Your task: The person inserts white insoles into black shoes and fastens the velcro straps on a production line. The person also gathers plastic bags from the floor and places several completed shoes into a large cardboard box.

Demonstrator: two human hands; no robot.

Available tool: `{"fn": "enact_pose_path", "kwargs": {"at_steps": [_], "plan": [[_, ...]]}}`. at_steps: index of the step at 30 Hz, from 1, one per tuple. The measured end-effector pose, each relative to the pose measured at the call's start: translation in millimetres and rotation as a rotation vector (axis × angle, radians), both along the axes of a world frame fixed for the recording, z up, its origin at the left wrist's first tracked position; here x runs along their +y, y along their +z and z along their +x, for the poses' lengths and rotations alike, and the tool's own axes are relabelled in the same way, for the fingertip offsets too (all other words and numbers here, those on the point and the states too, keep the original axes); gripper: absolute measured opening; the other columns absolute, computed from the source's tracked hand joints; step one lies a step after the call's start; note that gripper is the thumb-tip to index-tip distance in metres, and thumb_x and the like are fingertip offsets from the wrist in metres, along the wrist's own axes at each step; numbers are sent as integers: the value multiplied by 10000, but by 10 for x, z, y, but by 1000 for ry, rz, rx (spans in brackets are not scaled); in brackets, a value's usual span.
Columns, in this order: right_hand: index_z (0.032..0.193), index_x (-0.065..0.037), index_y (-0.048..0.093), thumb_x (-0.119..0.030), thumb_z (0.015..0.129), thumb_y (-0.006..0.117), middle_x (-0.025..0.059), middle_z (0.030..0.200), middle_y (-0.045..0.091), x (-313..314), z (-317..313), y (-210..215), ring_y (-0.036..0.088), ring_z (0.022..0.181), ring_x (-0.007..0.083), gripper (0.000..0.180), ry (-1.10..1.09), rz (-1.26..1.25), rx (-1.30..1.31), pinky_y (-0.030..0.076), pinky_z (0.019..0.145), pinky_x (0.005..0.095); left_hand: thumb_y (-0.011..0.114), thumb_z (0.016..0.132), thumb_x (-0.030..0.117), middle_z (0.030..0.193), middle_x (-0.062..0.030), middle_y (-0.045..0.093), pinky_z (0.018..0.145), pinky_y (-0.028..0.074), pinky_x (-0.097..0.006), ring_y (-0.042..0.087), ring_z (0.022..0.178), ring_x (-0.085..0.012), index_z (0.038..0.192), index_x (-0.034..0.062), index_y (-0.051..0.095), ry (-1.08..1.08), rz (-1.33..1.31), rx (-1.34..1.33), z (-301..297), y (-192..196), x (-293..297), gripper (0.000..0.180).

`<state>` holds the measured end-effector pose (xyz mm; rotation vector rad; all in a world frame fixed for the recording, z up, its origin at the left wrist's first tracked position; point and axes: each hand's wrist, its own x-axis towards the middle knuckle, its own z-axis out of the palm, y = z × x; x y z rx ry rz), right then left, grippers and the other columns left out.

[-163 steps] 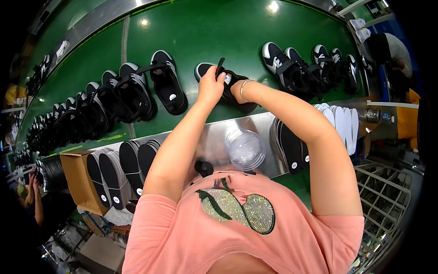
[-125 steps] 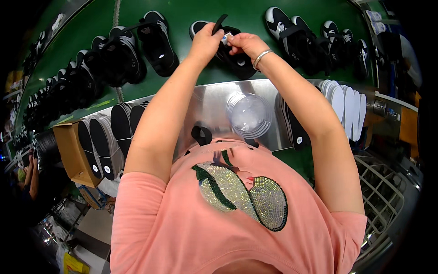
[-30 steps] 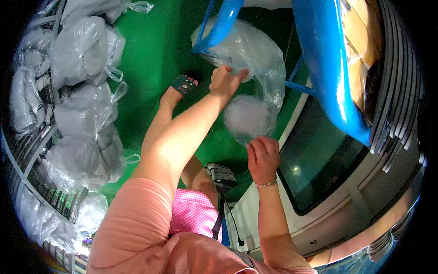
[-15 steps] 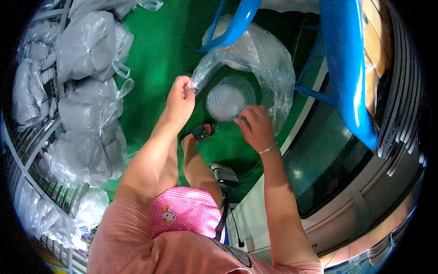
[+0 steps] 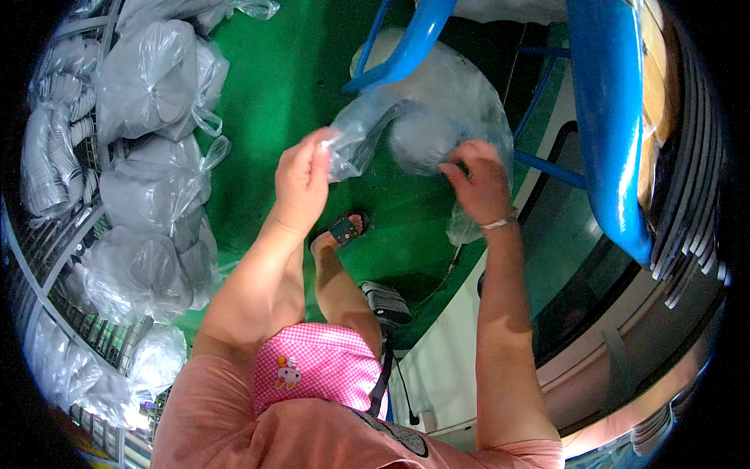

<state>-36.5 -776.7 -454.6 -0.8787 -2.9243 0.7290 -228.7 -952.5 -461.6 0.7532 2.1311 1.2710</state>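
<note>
My left hand (image 5: 303, 178) is closed on the gathered edge of a large clear plastic bag (image 5: 488, 105), which arches away from me and round to the right. My right hand (image 5: 480, 186) has its fingers bent on the near right side of a stack of clear, round plastic pieces (image 5: 418, 142). Blur hides whether these are lids or shallow bowls, and the fingertips are partly hidden. The stack sits at the bag's opening, between my hands; how much of it is inside cannot be made out.
Filled clear bags (image 5: 148, 82) crowd a metal rack (image 5: 100, 168) on the left. A blue tubular frame (image 5: 601, 102) rises at the right, beside a dark-windowed machine (image 5: 566, 258). My sandalled foot (image 5: 346, 227) stands on the green floor (image 5: 266, 94).
The stack and my right hand have moved right and away from me, into the bag's opening. The bag edge at my left hand has spread wider, and that hand has shifted slightly left.
</note>
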Motion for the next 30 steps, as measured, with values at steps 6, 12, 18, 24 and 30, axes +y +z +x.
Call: {"fn": "enact_pose_path", "kwargs": {"at_steps": [6, 12, 18, 24, 30], "plan": [[760, -22, 543, -103, 693, 640, 100, 720, 511, 268, 166, 136, 510, 636, 236, 143, -211, -101, -26, 418, 591, 297, 421, 881, 212, 809, -134, 596, 664, 438, -328, 570, 748, -276, 1034, 72, 561, -6, 18, -36, -52, -76, -5, 251], [757, -6, 523, -92, 719, 622, 92, 707, 485, 223, -367, 75, 493, 628, 211, 137, -231, -368, 108, 403, 582, 272, 438, 857, 207, 650, -102, 525, 576, 409, -363, 513, 618, -284, 1093, 94, 549, -174, 47, 109, 20, 87, 140, 284], [777, -6, 526, -122, 743, 602, 106, 747, 496, 378, -279, -480, 498, 710, 228, 143, -81, -12, 166, 411, 622, 308, 405, 878, 281, 600, -71, 529, 578, 416, -319, 502, 564, -197, 1172, 126, 504, -110, 49, 17, 63, 42, 125, 346], [799, -12, 524, -194, 776, 576, 100, 758, 520, 633, -45, -649, 510, 716, 227, 191, -229, -191, -171, 420, 629, 312, 365, 917, 296, 931, -19, 580, 687, 394, -212, 461, 716, -63, 1235, 76, 431, 159, 207, -415, 172, 107, 226, 393], [724, -87, 486, -280, 798, 525, 32, 650, 476, 915, -284, -895, 374, 535, 143, 210, -1061, -1509, 106, 309, 505, 278, 349, 922, 297, 1192, -62, 482, 883, 347, -241, 445, 1039, -115, 1252, 44, 390, 93, 174, -596, 150, 197, 301, 418]]}}
